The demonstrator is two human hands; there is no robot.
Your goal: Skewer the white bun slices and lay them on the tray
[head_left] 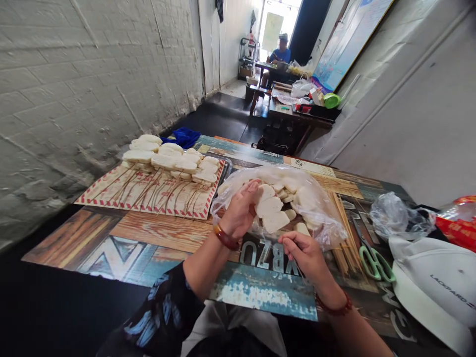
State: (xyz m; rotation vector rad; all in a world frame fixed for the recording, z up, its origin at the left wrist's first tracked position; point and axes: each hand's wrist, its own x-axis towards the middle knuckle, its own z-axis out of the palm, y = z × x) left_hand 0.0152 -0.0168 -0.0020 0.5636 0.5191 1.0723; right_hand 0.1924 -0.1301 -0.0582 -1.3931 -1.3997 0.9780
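1. Over the middle of the bench [148, 228], in the head view, the left grip [240, 213] has its fingers fairly straight and close together, touching the left side of several overlapping white slices [272, 208]. Its thumb is hidden, so I cannot tell whether it pinches them.
2. Below and to the right of those slices, the right grip [307, 255] has thumb and forefinger pressed together, just beside the lowest slice; anything between the fingertips is too fine to make out.
3. Around and behind the slices at the left grip, a clear plastic bag [329, 225] lies with its mouth towards the person, more pale slices inside.
4. To the right of the bag, touching or just beside it, lies a bundle of wooden sticks [342, 243]; beyond it are green-handled scissors [375, 263] and a white cap [433, 287].
5. Well to the left of both grips, skewered slices [174, 161] are piled at the far side of a red-edged paper sheet [100, 192], stick ends pointing towards the person.
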